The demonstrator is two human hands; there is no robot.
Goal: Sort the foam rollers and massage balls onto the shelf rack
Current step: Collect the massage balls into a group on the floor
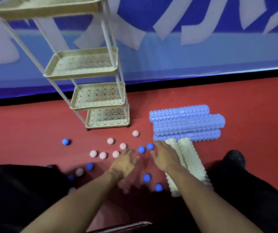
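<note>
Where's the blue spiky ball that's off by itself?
The lone blue spiky massage ball lies on the red floor, far left, left of the cream shelf rack's base.

1. A tall cream metal shelf rack (91, 64) with four perforated trays stands upright on the red floor against the blue wall; the three lower trays hold nothing, and the inside of the top tray cannot be seen.
2. Three ridged lavender-blue foam rollers (188, 125) lie side by side, touching, to the right of the rack's base.
3. Two knobbly cream-white foam rollers (192, 158) lie together, one end against the nearest blue roller.
4. Spiky pale pink massage balls (110, 141) lie scattered in front of the rack.
5. Spiky blue massage balls (141, 149) lie scattered among and nearer than the pink ones, one (65, 141) well apart to the left.
</note>
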